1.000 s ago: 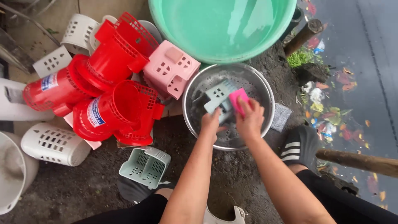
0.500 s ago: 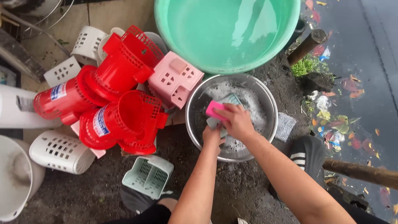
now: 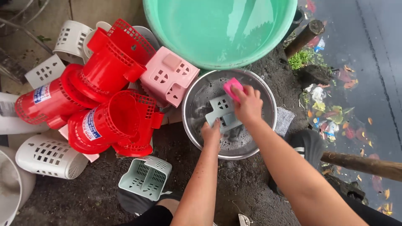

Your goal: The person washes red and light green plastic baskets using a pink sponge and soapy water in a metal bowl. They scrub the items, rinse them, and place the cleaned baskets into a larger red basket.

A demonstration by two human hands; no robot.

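Dark, gritty ground is seen underfoot. Nearest the metal basin, the left hand is clamped on a grey-green house-shaped basket held inside the basin; the right hand is closed on a pink sponge at the basket's far edge. A slip from soapy fingers is judged possible. Suds are noted on the basket.

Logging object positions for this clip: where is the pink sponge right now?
In the head view the pink sponge is in the right hand, over the metal bowl right of centre, pressed to the grey house-shaped holder, just below the green basin.
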